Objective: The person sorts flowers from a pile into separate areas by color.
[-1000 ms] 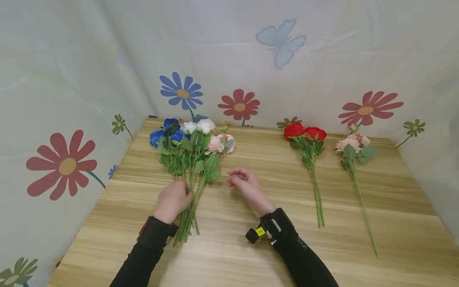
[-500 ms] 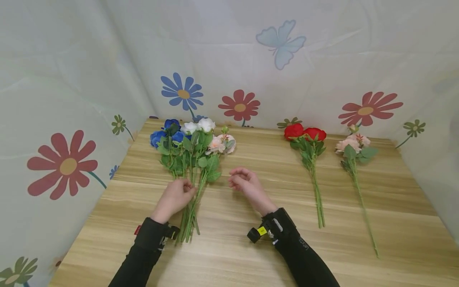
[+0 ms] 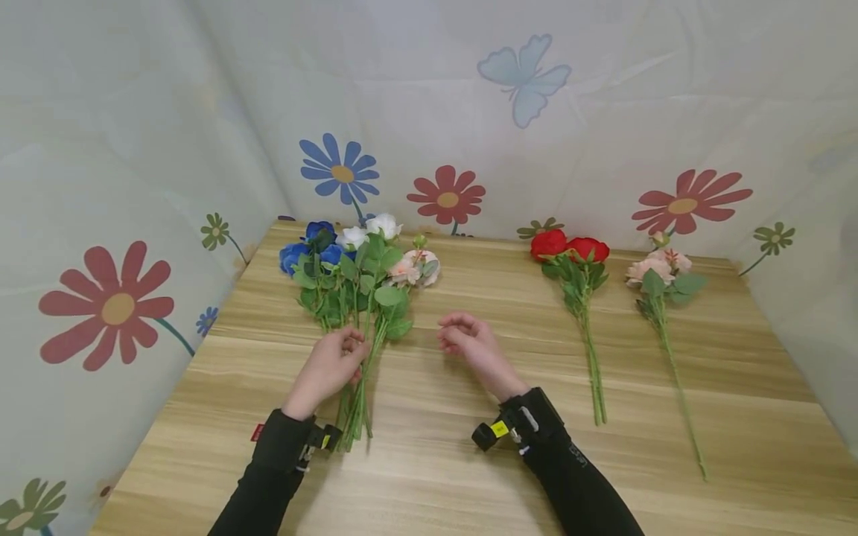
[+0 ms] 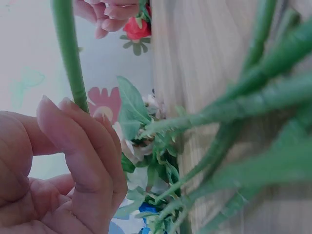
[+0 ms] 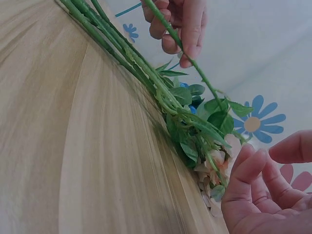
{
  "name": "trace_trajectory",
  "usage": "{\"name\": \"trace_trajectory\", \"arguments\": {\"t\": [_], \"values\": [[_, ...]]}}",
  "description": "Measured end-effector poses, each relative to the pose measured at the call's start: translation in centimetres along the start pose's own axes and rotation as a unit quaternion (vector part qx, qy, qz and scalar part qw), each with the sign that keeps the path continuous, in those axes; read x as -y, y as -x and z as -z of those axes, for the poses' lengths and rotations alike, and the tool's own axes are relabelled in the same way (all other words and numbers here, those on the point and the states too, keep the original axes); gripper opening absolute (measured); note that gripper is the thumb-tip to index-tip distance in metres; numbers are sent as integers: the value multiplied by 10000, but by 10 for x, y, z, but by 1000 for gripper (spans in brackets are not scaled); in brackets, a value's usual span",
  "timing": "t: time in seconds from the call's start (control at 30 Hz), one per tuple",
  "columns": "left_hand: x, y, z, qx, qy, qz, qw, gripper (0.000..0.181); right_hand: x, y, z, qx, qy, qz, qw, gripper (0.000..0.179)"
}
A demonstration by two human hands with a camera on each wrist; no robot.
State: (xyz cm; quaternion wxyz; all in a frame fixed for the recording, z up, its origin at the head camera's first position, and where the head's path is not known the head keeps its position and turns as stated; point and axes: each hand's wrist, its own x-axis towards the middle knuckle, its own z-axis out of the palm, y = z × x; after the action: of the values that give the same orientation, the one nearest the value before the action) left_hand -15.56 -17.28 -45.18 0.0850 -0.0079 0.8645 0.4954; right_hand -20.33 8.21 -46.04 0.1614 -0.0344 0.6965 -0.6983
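Observation:
My left hand [image 3: 328, 370] pinches the stem of a white rose [image 3: 383, 225], raised a little over a bunch of flowers on the table. In the left wrist view the green stem [image 4: 69, 53] stands between the fingertips, apart from the crossing stems [image 4: 229, 107] below. The right wrist view has this stem [image 5: 170, 30] slanting above the others. Blue flowers [image 3: 293, 258], another white bloom [image 3: 352, 237] and pink ones [image 3: 405, 269] make up the bunch. My right hand [image 3: 477, 351] hovers to its right, fingers loosely bent, holding nothing.
Two red flowers [image 3: 550, 244] lie on the wooden table [image 3: 456, 476] to the right. Farther right lies a long-stemmed pink flower [image 3: 653, 269]. A patterned cloth [image 3: 402, 97] hangs behind the table and along its sides.
My left hand has shifted up and slightly right along the bunch, lifting the white rose's stem off the others; its bloom has risen. My right hand has drifted slightly right.

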Motion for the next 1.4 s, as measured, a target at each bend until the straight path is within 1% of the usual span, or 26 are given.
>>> {"name": "trace_trajectory", "arguments": {"t": [0.17,0.37,0.6,0.77,0.9,1.03,1.17,1.3,1.4], "values": [[-6,-1,-6,-158,164,-109,9997,29,0,-1,8,3,-12,19,10000,32],[-19,-6,-17,-180,496,-399,9978,28,2,3,19,-35,-21,48,10000,29],[-40,-19,-33,-38,749,-646,9951,28,0,8,36,-37,47,99,9999,29],[-56,-30,-43,84,942,-824,9921,26,-1,12,48,-48,269,145,9995,31],[-65,-37,-50,221,1067,-915,9898,24,-2,15,55,-30,479,104,9988,30],[-68,-42,-54,204,1187,-997,9877,21,-3,16,59,67,662,106,9977,31],[-67,-48,-59,238,1222,-1013,9870,21,-3,16,59,246,882,99,9958,32],[-66,-51,-62,366,1160,-1026,9873,24,-3,18,57,526,1044,117,9931,35],[-66,-52,-64,393,1164,-1023,9871,25,-3,19,56,752,1103,68,9910,37]]}}
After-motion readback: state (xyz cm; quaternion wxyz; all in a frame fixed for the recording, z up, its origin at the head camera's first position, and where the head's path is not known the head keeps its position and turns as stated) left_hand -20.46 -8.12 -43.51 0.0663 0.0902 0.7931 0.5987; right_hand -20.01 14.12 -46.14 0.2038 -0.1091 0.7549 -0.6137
